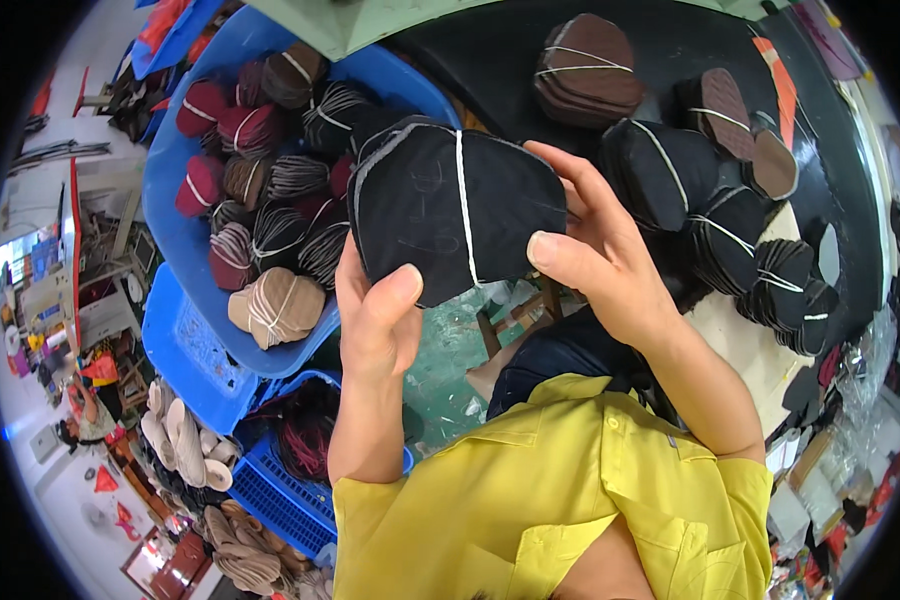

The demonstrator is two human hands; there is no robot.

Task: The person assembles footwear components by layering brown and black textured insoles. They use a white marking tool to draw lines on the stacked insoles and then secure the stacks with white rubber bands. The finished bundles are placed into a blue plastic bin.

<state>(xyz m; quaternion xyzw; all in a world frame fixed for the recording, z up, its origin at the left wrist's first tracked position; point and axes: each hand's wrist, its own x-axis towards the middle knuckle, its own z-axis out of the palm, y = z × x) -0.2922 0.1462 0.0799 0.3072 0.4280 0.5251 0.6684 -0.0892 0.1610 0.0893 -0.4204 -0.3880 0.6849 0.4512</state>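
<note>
Up in front of me is a tied bundle of black cut fabric pieces (410, 215), with a white string (464, 200) around its middle and faint chalk marks on top. My left hand (375, 325) grips its near left edge, the thumb on top. At the right edge, my right hand (605, 255) holds it between thumb and fingers; some fingers are hidden underneath. Behind it on the left, a large blue tub (160, 175) contains several tied bundles in dark red, brown, grey and black, with a beige bundle (278, 308) by its near rim.
On the black table (480, 60) at right stand a brown bundle (585, 80) and several black ones (660, 170). An orange strip (778, 85) lies farther right. Below the tub are a blue crate (280, 495) and pale shoe-shaped pieces (180, 440). Green floor (445, 370) shows between.
</note>
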